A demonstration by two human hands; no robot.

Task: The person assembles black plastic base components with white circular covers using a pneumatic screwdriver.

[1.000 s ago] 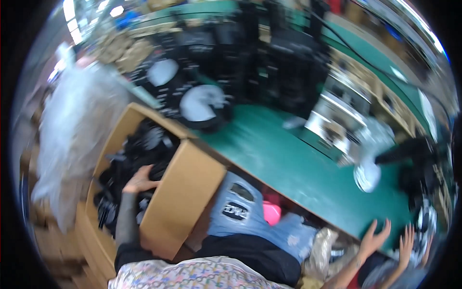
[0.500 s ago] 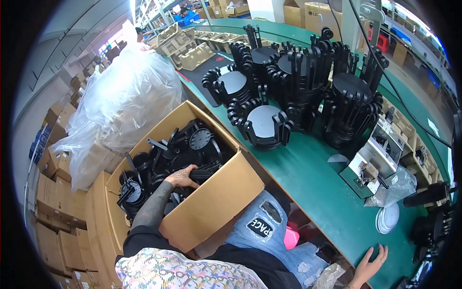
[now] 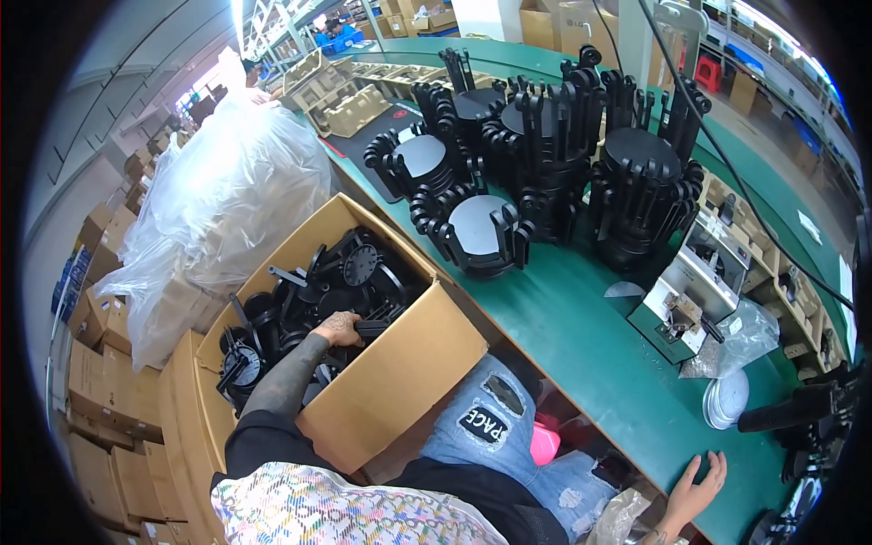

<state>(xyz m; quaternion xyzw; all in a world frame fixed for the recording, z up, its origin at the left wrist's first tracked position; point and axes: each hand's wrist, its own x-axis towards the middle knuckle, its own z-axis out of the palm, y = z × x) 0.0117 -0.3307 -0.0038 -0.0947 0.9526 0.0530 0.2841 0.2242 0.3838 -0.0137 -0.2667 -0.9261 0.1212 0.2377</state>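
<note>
My left hand reaches into an open cardboard box on the left. Its fingers close on a black plastic part near the box's right wall; the fingertips are partly hidden. Around it in the box lies a jumble of black plastic parts, among them a round disc with slots. At the lower right, my right hand rests on the green table, fingers spread, holding nothing. Stacks of black round bases with upright arms stand on the table, and a nearer one has a grey disc on top.
A small bench machine stands on the right, with a clear plastic bag and a stack of pale discs near it. Moulded pulp trays lie at the back. Translucent plastic sheeting bulges behind the box. A black cable hangs across the right.
My left hand has closed further around the black plastic part by the box's right wall. My right hand stays on the table. The whole view has shifted slightly.
</note>
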